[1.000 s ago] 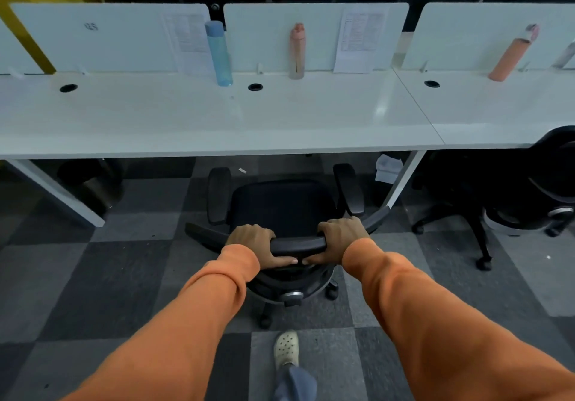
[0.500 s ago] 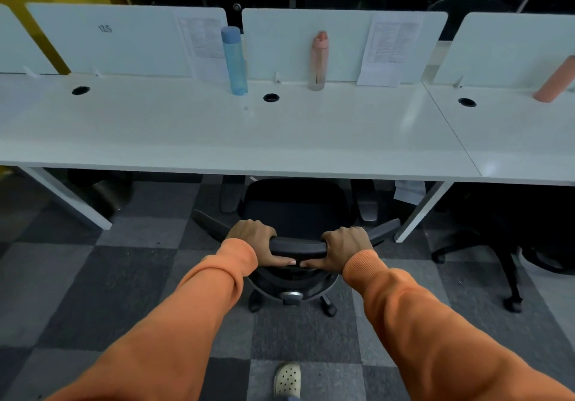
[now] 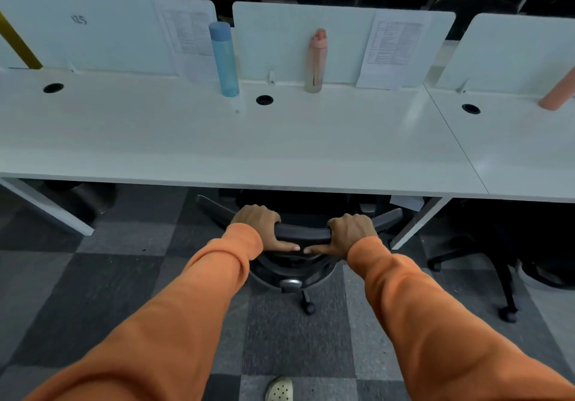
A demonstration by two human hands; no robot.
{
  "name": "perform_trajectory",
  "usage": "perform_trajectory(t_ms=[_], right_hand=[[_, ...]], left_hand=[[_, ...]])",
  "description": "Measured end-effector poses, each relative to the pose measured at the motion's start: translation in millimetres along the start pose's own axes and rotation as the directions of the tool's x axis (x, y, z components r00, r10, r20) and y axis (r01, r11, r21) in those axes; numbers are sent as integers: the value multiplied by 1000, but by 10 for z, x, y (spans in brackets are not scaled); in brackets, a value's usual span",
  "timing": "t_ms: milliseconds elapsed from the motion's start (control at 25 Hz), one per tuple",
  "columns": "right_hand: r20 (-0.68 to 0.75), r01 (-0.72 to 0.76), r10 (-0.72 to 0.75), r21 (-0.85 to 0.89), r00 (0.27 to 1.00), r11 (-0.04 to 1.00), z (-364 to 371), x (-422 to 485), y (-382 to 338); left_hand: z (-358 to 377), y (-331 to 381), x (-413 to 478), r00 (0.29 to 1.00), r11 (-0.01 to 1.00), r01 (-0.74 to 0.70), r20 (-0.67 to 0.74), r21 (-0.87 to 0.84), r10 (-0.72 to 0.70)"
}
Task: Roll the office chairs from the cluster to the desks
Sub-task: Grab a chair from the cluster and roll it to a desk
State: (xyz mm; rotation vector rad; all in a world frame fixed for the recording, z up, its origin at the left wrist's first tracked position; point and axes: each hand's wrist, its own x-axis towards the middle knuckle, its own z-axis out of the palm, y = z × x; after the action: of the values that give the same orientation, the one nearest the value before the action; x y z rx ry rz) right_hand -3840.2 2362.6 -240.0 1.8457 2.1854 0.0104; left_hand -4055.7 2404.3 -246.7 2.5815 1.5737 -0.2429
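Head view shows the desk (image 3: 280,145) filling the upper half. The chair (image 3: 303,232) sits with its seat tucked under the desk's near edge, only its backrest and base showing on this side. The left hand (image 3: 259,224) and right hand (image 3: 351,229) each grasp the backrest's top rail, fingers wrapped over it and thumbs lying along its near face. The biggest risk, as I judge it, is a hard last shove driving the backrest or the hidden armrests into the near edge. That would jolt the desk and could tip the blue bottle (image 3: 224,58) and pink bottle (image 3: 315,61) standing upright at its far edge. A push skewed to the right could knock the base against the slanted desk leg (image 3: 417,226) or the second chair (image 3: 497,245) beyond it. Smallest, a castor (image 3: 309,308) could snag on the carpet, or fingers could be pinched between rail and edge.
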Motion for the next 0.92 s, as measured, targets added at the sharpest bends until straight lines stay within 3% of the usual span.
perform_trajectory(t_ms=[440, 920], right_hand=[[23, -39, 39, -14, 999, 999, 60, 282, 554], [-48, -25, 28, 61, 998, 998, 348, 327, 1667]], left_hand=[[-65, 259, 628, 998, 999, -47, 39, 9, 47], [-240, 1217, 1143, 993, 999, -25, 114, 45, 20]])
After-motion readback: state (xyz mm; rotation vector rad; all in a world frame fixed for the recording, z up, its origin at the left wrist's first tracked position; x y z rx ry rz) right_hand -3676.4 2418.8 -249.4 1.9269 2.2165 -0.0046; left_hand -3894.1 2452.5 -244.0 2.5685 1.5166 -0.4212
